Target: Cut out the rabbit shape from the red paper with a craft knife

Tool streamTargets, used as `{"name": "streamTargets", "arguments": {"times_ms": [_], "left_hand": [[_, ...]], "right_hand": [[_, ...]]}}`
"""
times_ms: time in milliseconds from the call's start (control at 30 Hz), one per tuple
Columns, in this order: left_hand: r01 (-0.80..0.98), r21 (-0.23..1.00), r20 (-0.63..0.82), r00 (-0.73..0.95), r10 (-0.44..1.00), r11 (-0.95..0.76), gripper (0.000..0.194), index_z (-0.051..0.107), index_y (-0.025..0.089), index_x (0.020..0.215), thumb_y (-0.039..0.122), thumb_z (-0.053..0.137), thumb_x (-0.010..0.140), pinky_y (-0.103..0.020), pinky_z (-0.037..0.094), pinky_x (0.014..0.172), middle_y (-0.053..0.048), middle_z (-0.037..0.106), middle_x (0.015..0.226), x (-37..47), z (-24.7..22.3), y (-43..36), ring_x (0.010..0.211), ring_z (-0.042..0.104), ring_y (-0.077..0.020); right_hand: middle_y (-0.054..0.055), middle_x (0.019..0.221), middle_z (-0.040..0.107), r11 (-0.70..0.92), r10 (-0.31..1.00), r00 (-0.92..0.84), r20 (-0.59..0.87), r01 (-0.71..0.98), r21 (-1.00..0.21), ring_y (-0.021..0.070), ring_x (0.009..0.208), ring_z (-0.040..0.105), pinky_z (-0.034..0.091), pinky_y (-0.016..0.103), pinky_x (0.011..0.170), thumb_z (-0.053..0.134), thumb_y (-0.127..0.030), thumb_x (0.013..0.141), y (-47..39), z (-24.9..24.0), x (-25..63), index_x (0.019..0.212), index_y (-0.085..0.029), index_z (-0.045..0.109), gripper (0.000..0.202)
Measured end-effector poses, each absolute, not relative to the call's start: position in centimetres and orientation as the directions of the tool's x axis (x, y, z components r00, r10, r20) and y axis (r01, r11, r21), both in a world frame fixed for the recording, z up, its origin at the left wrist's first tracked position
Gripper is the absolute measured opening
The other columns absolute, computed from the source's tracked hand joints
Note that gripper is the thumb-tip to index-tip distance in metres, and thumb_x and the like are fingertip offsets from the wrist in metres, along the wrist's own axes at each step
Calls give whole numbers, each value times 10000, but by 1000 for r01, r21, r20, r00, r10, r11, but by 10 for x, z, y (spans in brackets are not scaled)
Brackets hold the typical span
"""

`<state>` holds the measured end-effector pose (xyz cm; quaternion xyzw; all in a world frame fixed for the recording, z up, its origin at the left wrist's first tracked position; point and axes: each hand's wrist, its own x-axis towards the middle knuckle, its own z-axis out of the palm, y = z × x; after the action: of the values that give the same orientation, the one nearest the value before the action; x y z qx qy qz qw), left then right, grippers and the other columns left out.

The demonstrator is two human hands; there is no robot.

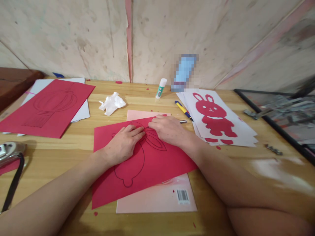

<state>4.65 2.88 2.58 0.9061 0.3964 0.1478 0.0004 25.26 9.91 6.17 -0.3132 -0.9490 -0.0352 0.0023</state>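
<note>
A red sheet (162, 167) with a black-outlined drawing of a round shape and leaves lies on a pale pink booklet (152, 200) on the wooden table. My left hand (124, 142) rests on the drawing's upper left part, its fingers bent together and pointing right. Against the sheet's top edge, my right hand (168, 129) is closed, with curled fingertips near the leaf outlines. Whatever it may hold is hidden by the fingers. A small dark and silver tip (183, 121) shows just beyond the right hand.
Behind the sheet are crumpled tissue (112, 103), a glue stick (161, 88) and a yellow-blue pen (183, 110). White sheets with a red rabbit (214, 118) lie right, a red lantern sheet (54, 108) left. A dark-strapped object (11, 154) sits near left; a black frame (273, 127) stands right.
</note>
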Motion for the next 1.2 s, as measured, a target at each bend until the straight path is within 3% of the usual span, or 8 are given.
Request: {"name": "streamTargets", "arguments": {"times_ms": [1200], "left_hand": [[737, 101, 240, 634, 735, -668, 477, 563, 97, 1266, 14, 407, 822, -441, 478, 931, -111, 558, 1326, 47, 26, 29, 1081, 494, -263]], "right_hand": [[63, 839, 689, 736, 674, -737, -53, 664, 129, 195, 811, 579, 264, 312, 587, 411, -61, 849, 91, 72, 257, 853, -175, 655, 269]]}}
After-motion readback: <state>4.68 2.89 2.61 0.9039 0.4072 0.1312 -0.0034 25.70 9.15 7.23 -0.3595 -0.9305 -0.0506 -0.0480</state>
